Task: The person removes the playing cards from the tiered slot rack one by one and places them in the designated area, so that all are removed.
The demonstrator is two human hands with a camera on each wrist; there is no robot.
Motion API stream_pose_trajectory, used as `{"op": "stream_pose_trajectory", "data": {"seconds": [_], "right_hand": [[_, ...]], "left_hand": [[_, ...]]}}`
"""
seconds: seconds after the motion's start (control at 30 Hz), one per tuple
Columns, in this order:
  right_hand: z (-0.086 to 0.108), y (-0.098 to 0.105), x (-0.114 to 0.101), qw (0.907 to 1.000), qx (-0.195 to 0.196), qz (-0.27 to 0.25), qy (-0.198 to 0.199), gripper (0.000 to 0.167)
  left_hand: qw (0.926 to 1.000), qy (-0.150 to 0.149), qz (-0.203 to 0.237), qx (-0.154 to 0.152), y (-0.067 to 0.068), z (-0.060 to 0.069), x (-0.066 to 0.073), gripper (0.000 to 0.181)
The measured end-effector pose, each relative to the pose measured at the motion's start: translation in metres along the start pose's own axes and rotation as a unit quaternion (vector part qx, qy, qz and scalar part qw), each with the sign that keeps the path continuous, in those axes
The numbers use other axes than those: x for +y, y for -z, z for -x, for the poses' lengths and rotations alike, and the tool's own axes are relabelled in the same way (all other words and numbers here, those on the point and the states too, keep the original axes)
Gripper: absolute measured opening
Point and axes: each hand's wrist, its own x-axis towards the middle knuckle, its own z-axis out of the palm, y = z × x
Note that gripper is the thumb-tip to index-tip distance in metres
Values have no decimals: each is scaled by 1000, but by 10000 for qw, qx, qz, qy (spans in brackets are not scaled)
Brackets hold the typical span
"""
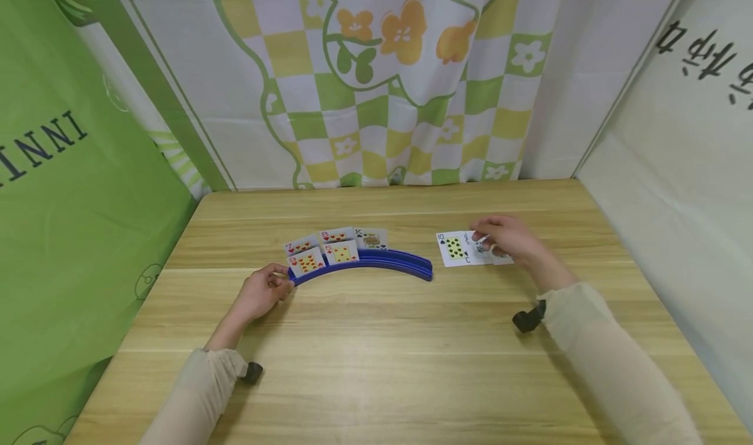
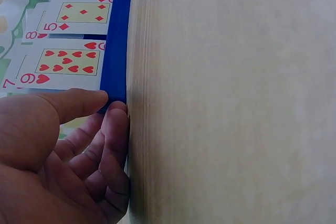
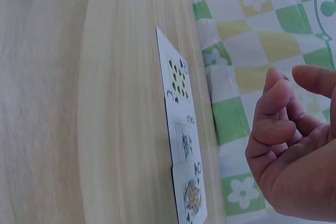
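My left hand pinches the left end of a curved blue card holder between thumb and fingertips. In its front row stand the nine of hearts and the five of diamonds. Behind them are the seven of hearts, the eight of hearts and a black king. My right hand hovers over three overlapping cards, fingers loosely curled with nothing between them. Those cards are a black ten, a black-and-white joker and a queen, lying face up.
The wooden table ends at the back against a checked curtain. A green cloth hangs at the left and a white one at the right. Each wrist carries a small black device.
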Motion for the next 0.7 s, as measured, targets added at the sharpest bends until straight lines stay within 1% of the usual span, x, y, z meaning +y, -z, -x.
{"op": "stream_pose_trajectory", "data": {"seconds": [0.17, 0.4, 0.57, 0.7], "right_hand": [[1, -7, -2, 9998, -119, -123, 126, 43], [5, -17, -9, 9996, -197, -118, 158, 43], [4, -22, -11, 9991, -246, -245, 226, 43], [2, -26, -10, 9990, -278, -198, 285, 42]], "left_hand": [[10000, -7, -4, -8, 0, 0, 0, 36], [10000, -43, -28, -15, 1, 0, 1, 37], [10000, -45, -53, -16, 0, 0, 0, 37], [10000, -35, -73, -22, 1, 0, 0, 37]]}}
